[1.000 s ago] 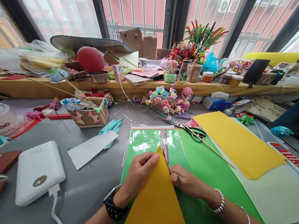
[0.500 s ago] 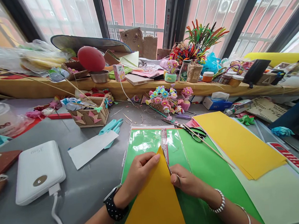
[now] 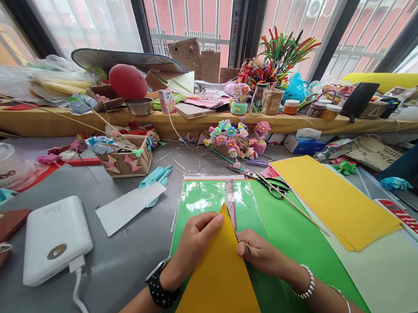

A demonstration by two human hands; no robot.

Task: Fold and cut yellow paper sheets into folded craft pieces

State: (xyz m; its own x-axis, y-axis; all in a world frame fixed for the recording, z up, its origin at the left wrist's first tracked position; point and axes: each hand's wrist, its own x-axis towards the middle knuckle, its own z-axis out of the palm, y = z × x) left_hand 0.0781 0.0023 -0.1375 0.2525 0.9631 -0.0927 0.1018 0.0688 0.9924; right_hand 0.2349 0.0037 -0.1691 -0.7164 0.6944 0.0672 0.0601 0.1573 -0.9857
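A folded sheet of yellow paper (image 3: 215, 291) rises toward me, its narrow point aimed away from me. My left hand (image 3: 197, 242) pinches it near that tip, thumb on top. At the paper's right edge, my right hand (image 3: 262, 253) is closed around scissors (image 3: 231, 218). Only a thin dark blade along the edge and part of a handle by the thumb show; the fingers hide the rest. Beneath both hands lie green sheets (image 3: 291, 237) in a clear sleeve, with a pink-marked ruler (image 3: 230, 193) just beyond the paper tip.
Black-handled scissors (image 3: 274, 187) and a wooden stick (image 3: 296, 207) lie ahead to the right, beside yellow sheets (image 3: 335, 199). A white power bank (image 3: 56, 236) with a cable sits left, near a white paper strip (image 3: 129, 208). A cardboard box (image 3: 126, 160) and pipe-cleaner flowers (image 3: 231, 135) stand farther back.
Almost nothing differs. My right hand has shifted very slightly left along the paper's edge; my left hand keeps its pinch.
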